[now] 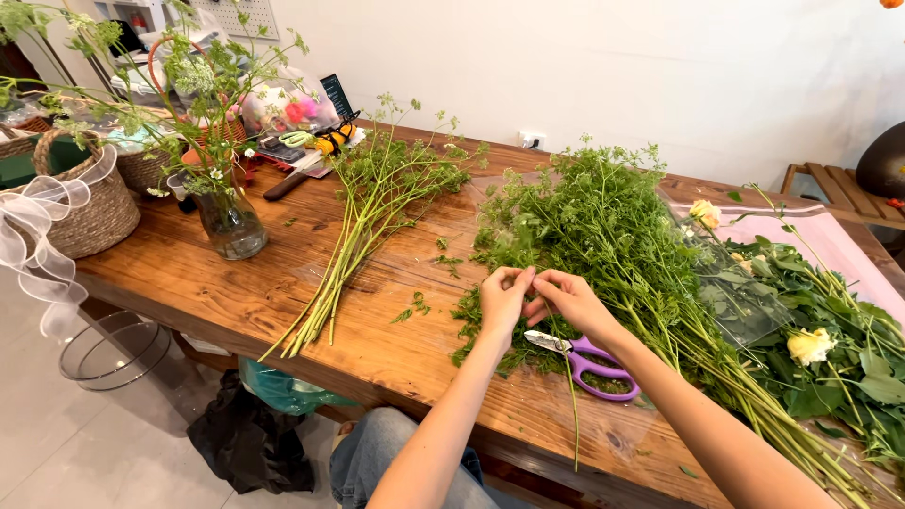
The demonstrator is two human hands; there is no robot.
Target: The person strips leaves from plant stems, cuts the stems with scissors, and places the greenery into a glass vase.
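Wooden plank worktable (283, 283): left hand (502, 300) and right hand (570, 300), fingers pinched closed on one thin green stem (571, 396) beside the leafy green bundle (603, 236), for stripping apparently; purple-handled scissors (589, 363) beneath, within reach.

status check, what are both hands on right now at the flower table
Left hand and right hand pinching one thin green stem together. Purple scissors lying on the wooden table under the right hand. Big pile of greenery just behind the hands.
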